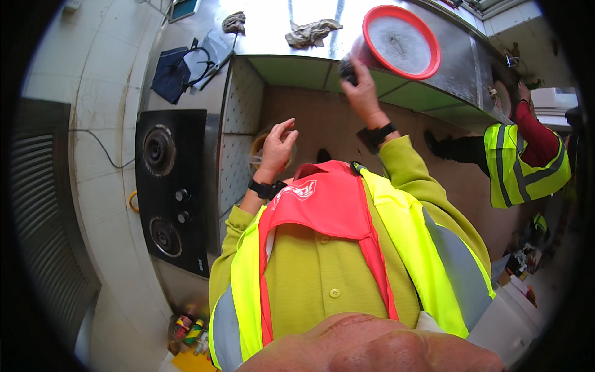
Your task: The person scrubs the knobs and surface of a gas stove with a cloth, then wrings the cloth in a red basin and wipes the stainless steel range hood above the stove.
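Note:
My right hand (361, 93) grips a dark scrubbing pad (347, 70), blurred, at the front edge of the steel countertop (265, 39). Just beyond it stands a red plastic basin (436, 58) of foamy water. My left hand (278, 148) is held in front of my body, with nothing in it and its fingers loosely apart. Below that hand, a bucket or tub (256, 151) on the floor is partly covered from view. A crumpled grey cloth (314, 33) lies on the counter left of the basin, and a smaller rag (234, 22) sits near the corner.
To the left is a black two-burner gas hob (183, 144). Dark folded bags (174, 72) lie on the counter behind it. Bottles (193, 331) stand at the lower left. A person in a reflective vest (527, 167) works at a sink on the right.

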Demonstrator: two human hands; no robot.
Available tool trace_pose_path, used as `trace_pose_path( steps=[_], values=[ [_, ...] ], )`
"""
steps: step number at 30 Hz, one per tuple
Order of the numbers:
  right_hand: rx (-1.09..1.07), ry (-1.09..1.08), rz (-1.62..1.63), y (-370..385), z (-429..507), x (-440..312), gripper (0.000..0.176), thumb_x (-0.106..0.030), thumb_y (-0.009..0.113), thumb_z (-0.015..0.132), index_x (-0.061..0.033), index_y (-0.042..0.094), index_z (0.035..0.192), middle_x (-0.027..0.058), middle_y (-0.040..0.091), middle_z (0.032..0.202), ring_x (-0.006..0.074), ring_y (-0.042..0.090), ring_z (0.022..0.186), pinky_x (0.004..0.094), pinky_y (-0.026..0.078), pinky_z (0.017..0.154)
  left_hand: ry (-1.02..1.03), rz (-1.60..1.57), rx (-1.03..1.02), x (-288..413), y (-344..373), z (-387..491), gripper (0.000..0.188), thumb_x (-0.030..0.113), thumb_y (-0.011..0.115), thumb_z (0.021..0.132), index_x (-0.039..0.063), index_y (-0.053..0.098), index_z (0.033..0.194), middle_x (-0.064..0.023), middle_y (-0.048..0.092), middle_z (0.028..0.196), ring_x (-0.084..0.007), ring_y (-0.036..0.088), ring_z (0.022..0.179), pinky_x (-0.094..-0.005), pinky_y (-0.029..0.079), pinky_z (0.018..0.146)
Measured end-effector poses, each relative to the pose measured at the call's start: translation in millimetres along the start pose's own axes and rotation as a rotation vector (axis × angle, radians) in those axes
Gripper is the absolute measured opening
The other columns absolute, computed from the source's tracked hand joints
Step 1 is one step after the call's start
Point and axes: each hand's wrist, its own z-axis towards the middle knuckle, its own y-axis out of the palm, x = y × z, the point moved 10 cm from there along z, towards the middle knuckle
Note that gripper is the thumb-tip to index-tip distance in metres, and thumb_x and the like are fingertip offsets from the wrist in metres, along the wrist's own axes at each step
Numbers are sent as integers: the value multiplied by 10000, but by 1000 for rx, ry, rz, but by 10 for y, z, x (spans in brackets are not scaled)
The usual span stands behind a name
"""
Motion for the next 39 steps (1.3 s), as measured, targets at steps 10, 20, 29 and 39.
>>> trace_pose_path(
  steps=[10,20,29,39],
  values=[
    [148,322,-508,-1261,798,1499,887,-251,824,781,-114,420,1558,336,335,1577,473,428,1413,453,401,1157,37,146,-176,-101,351,1103,347,127,691,976,56,672,1316,-66,686,1158,-129,669,937,-277,544,839],
    [85,689,-400,-1209,764,2185,411,-292,714,843,-48,747,1171,214,730,1135,377,683,1099,416,540,959,216,178,-539,854,1307,2965,287,152,687,981,59,718,1251,-62,697,1089,-141,676,905,-286,528,818],
    [-229,824,-242,-809,670,3020,254,-262,708,839,-67,786,980,184,755,945,368,721,871,445,547,797,418,481,-854,1111,3161,3576,300,295,697,980,5,749,1038,-142,756,966,-260,730,889,-361,561,803],
    [35,1030,-595,-1337,624,3216,310,-189,589,870,24,770,1005,292,726,1046,440,720,983,521,575,854,384,1022,-1039,-33,4110,3893,364,346,613,881,27,774,949,-247,739,963,-419,718,956,-493,571,859]
  ],
)
